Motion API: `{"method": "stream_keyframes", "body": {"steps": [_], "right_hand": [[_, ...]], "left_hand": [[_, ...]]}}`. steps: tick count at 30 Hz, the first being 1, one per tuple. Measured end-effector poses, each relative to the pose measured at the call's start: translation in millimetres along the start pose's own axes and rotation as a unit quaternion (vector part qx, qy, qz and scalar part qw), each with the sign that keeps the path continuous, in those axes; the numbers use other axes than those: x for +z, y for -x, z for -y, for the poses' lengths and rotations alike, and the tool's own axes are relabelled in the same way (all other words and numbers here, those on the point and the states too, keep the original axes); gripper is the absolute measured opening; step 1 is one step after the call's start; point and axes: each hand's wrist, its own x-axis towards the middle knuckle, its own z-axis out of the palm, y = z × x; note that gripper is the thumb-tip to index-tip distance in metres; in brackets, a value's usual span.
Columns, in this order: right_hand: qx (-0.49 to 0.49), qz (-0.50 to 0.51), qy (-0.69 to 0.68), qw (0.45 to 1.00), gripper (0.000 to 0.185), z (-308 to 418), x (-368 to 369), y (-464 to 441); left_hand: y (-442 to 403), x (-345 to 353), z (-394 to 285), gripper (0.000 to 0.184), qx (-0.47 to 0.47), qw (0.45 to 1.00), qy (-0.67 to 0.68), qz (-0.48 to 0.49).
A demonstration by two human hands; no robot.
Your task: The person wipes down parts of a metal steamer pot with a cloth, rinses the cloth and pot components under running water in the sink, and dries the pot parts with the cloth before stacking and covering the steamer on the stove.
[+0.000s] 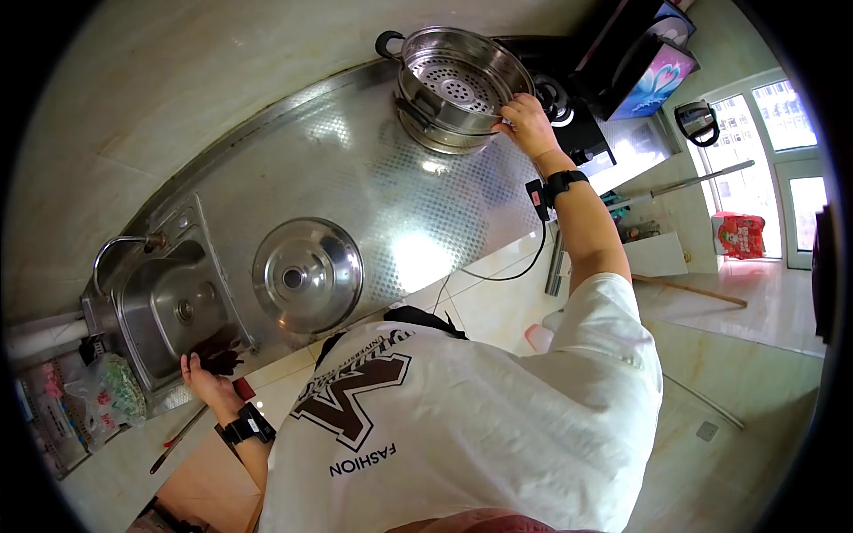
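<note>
At the counter's far side, my right hand [529,124] is closed on the near right rim of a stainless steel steamer [456,82]. Its perforated base shows inside, and it has black side handles. Under it sits another round steel vessel [444,142], mostly hidden. My left hand [210,385] is at the sink's near edge with the visible fingers stretched apart. Right beside those fingers is a dark brown, cloth-like thing [220,354]; I cannot tell whether they touch it. A domed steel lid [308,275] with a round centre lies on the counter between my hands.
The steel sink [164,306] has a curved faucet [120,251] at its back. A black gas stove [582,133] stands beyond the steamer. A plastic bag [115,391] is left of the sink. From my right wrist, a black cable [533,262] hangs over the counter edge.
</note>
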Motion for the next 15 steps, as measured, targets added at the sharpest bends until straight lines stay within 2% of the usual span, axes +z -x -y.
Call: {"method": "stream_keyframes", "body": {"steps": [5, 12, 14, 15], "right_hand": [[-0.025, -0.015, 0.044, 0.999, 0.021, 4.6, 1.9, 4.9], [-0.030, -0.029, 0.026, 0.999, 0.021, -7.2, 6.5, 5.5], [-0.050, 0.024, 0.005, 0.998, 0.020, -12.1, 8.7, 6.3], [-0.061, 0.016, 0.010, 0.998, 0.020, -11.4, 10.4, 6.7]], "left_hand": [[-0.2, 4.8, 1.4, 0.033, -0.003, 1.000, 0.005, 0.012], [2.7, 12.1, 0.5, 0.033, -0.010, 1.000, -0.005, 0.014], [-1.4, 12.1, 4.8, 0.032, 0.007, 1.000, 0.003, 0.023], [-1.0, 12.4, 4.5, 0.032, 0.007, 1.000, 0.003, 0.021]]}}
